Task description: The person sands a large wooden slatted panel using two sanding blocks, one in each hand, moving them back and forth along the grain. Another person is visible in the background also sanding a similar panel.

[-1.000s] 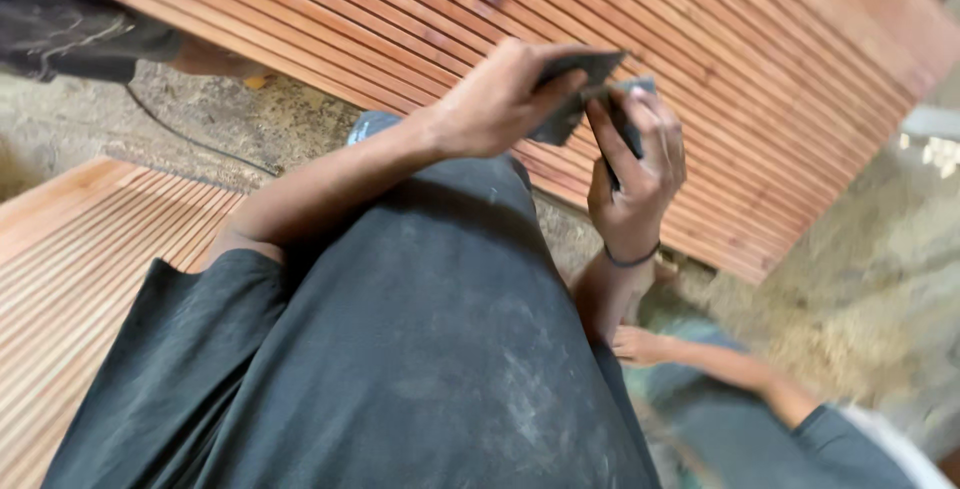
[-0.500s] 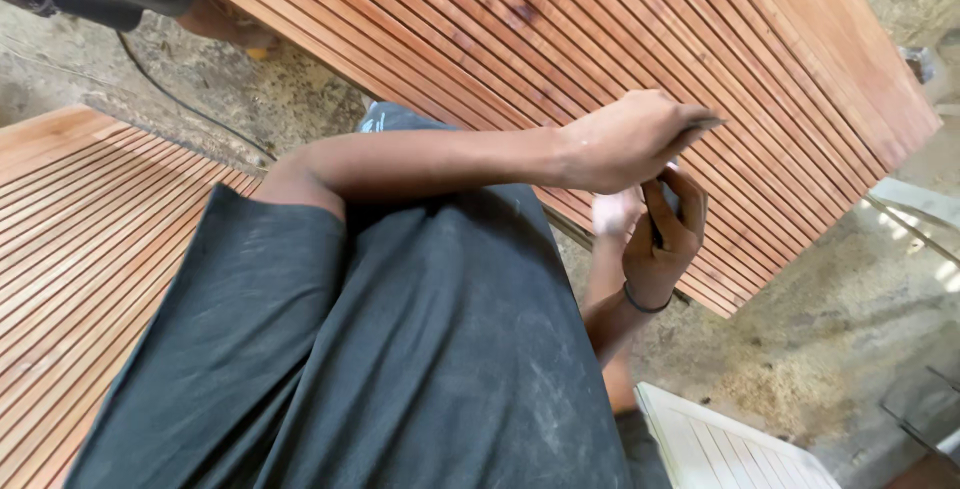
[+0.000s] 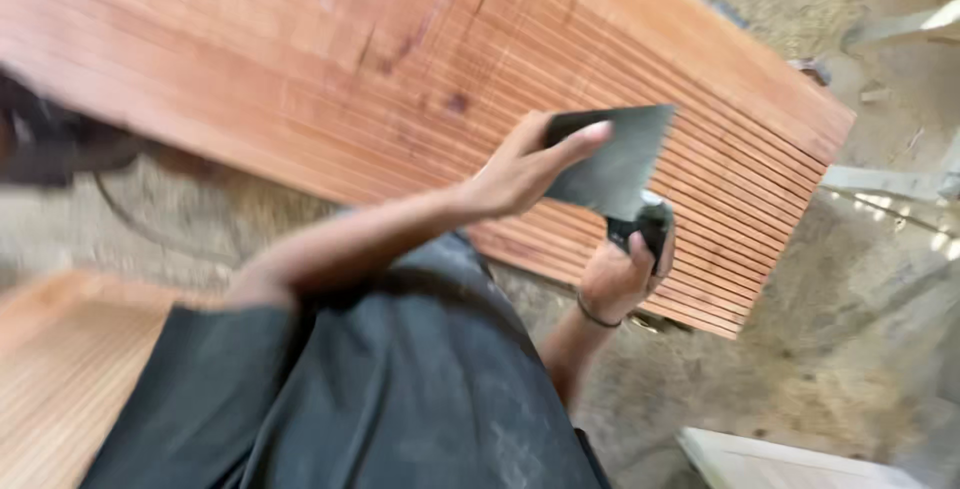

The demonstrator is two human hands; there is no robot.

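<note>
Head view, blurred by motion: at nine o'clock a pale slatted wooden panel (image 3: 50, 369) lies low, and the person's dusty dark grey shirt (image 3: 400, 389) fills six o'clock. From it the left hand (image 3: 520, 169) reaches up on a bent arm toward one o'clock, thumb and forefinger pinching the edge of a dark grey, flat, roughly square abrasive sheet (image 3: 615, 164). Just below, the right hand (image 3: 620, 269), a thin band at its wrist, is clenched around the sheet's lower corner. Behind both, from eleven to two o'clock, spans a large reddish-brown ribbed wooden panel (image 3: 400, 39) over a sawdust-covered floor (image 3: 850, 329).
</note>
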